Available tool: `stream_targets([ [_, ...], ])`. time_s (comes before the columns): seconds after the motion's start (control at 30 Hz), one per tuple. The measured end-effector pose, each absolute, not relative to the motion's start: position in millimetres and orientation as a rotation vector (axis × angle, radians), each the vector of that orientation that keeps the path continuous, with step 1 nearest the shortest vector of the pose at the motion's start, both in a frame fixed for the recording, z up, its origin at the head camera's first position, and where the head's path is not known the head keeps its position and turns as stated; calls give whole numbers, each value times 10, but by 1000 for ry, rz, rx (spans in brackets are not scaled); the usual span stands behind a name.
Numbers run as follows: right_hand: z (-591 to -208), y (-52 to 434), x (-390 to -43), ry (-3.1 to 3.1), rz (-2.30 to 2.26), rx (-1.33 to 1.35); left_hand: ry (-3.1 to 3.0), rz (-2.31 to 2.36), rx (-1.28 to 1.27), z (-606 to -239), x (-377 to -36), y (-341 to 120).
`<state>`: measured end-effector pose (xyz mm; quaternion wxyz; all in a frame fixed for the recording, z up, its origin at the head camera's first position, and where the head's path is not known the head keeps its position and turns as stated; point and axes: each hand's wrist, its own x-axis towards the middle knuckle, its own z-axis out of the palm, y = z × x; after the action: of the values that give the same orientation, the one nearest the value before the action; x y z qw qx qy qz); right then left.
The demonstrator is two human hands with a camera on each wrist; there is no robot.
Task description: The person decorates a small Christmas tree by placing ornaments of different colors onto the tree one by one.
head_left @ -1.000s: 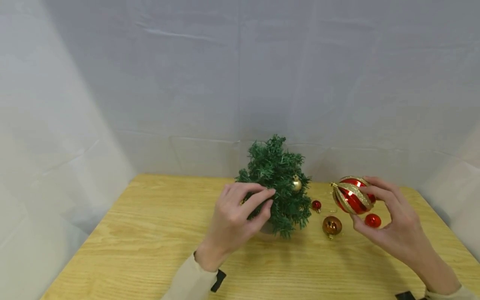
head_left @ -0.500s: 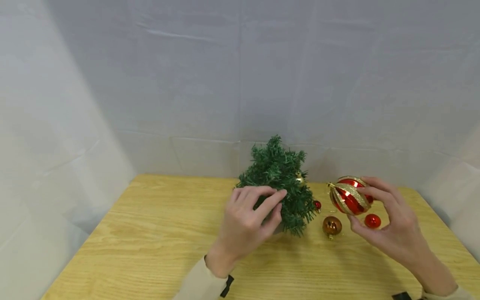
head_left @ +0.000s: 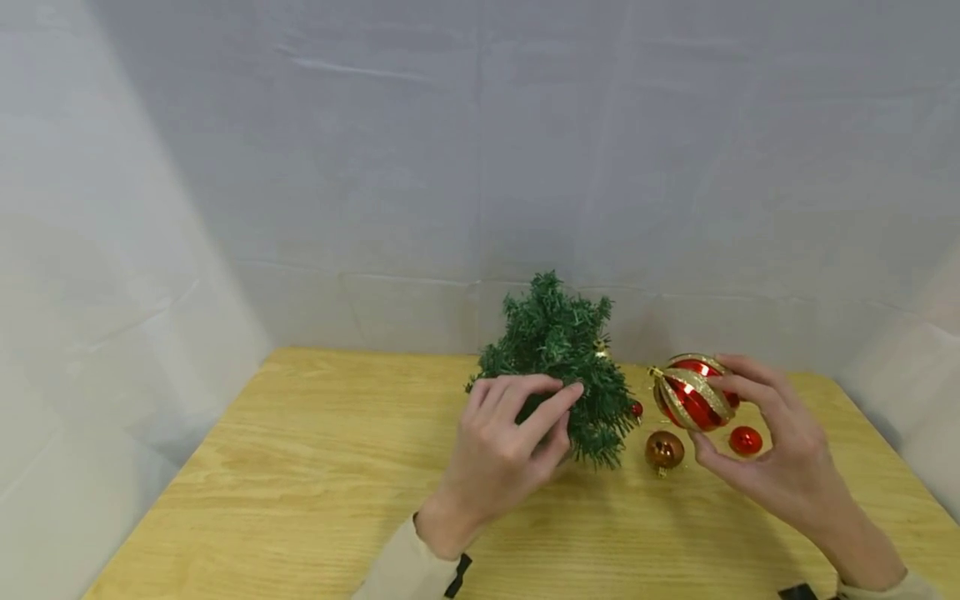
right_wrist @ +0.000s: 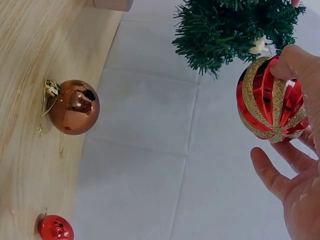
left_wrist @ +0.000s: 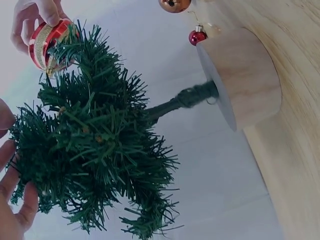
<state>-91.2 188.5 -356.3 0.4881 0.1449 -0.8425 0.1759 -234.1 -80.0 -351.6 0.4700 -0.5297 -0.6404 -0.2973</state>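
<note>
Tree (green, mini, artificial) stands on the wood desk in the head view, btwn the hands, nearer the L one. L hand is on its near side, fingers bent in at the branches, thumb below the index finger. R hand grasps the striped bauble, red w/ gold glitter bands, thumb underneath & fingers on top/far side; it's held above the desk, just R of the tree, gold cap pointing at the branches. Below it on the desk: brown bauble & red bauble, the latter nearest the R hand. Small dark-red bauble sits by the tree's R edge; gold bauble shows among the R-side branches, partly hidden.

L wrist view (tilted): L hand's fingers & thumb bend round the outer foliage, gripping branches; how firmly, can't tell. Tree's trunk runs into a round wooden base on the desk. Striped bauble is across the foliage from the L hand, partly behind needles; contact w/ tree unclear.

R wrist view: R thumb presses on the striped bauble, some fingers under it, bauble near the branches. Brown & red baubles lie well apart from that hand, brown one's cap w/ gold cord.
</note>
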Motion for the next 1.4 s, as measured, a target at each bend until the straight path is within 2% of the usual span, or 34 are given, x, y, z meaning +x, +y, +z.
stream_targets([
  [0.33, -3571, 1844, -911, -2050, 477, 365, -1513, -809, -1343, -3544, -2398, -912],
  [0.67, -3593, 1783, -888, -2045, 786, 397, -1518, -884, -1297, -3543, -2490, -989],
  [1.07, -3552, 1704, -838, -2072, 787, 380, -1602, -946, -1257, -3585, -2540, -1006],
  [1.4, -3531, 1623, -855, -2016, 810, 472, -1584, -954, -1257, -3582, -2550, -1004],
])
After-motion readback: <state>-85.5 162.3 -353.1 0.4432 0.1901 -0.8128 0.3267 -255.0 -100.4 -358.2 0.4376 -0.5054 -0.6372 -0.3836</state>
